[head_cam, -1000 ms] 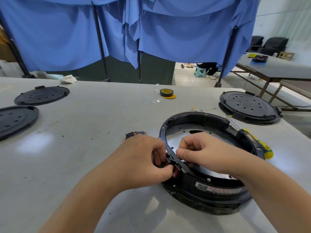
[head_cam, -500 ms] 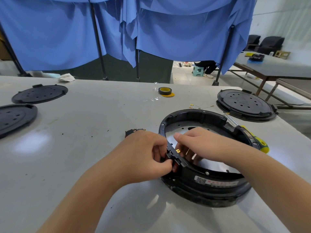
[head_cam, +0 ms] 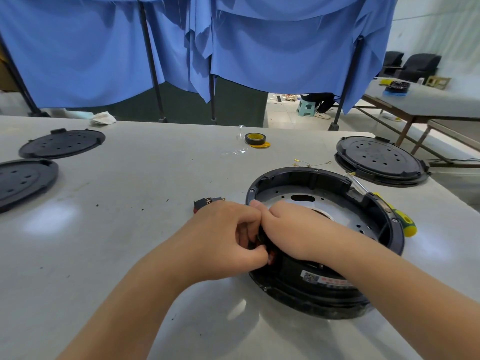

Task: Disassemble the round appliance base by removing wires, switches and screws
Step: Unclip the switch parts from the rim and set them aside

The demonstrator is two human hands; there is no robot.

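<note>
At the near rim of the rigid round base (head_cam: 324, 289), both hands, left hand (head_cam: 223, 240) and right hand (head_cam: 293, 229), pinch a small stiff switch, best gripped by its sides.

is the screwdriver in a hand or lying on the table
Lying on the table: the screwdriver rests behind the round base, untouched by either hand.

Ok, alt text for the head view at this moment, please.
Both hands meet at the near-left rim of a round black appliance base on a grey table: the left hand pinches a small part at the rim, the right hand curls over it. A yellow-handled screwdriver lies against the base's right side.
</note>
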